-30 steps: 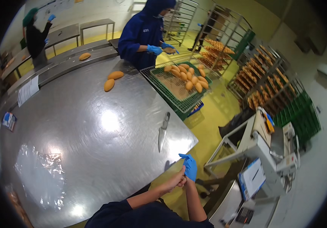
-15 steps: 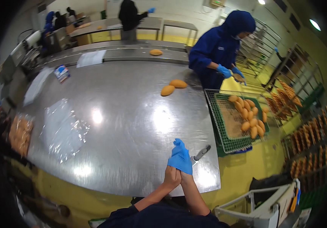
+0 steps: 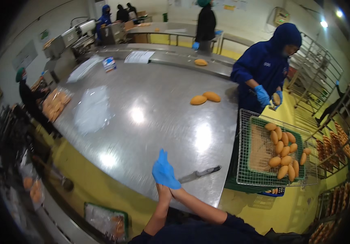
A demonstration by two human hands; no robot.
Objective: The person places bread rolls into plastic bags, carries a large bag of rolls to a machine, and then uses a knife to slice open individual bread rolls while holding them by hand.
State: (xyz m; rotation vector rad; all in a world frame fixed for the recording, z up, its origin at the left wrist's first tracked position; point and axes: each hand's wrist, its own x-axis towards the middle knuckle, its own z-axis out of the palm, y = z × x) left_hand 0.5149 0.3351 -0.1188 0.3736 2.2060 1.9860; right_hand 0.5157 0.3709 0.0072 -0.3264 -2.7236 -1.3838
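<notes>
My right hand (image 3: 165, 170) is in a blue glove, fingers stretched upward over the table's near part. My left hand (image 3: 162, 188) is bare, closed at the glove's cuff, its fingers partly hidden behind it. Just right of them a knife (image 3: 195, 175) with a grey handle lies on the steel table (image 3: 150, 130). Two oval bread rolls (image 3: 198, 100) lie farther back, and clear plastic bags (image 3: 91, 110) lie at the left.
A co-worker (image 3: 260, 69) in blue, gloved, holds a roll at the right, behind a wire rack (image 3: 243, 146) of rolls on a green crate. Other people (image 3: 205, 28) stand farther back and left. Bagged bread (image 3: 55, 103) is at the table's left edge; racks (image 3: 337, 138) stand far right.
My view has swung right to left, bringing more of the left side in. My hands, joined at the glove, have moved left over the table, and the glove now points upward.
</notes>
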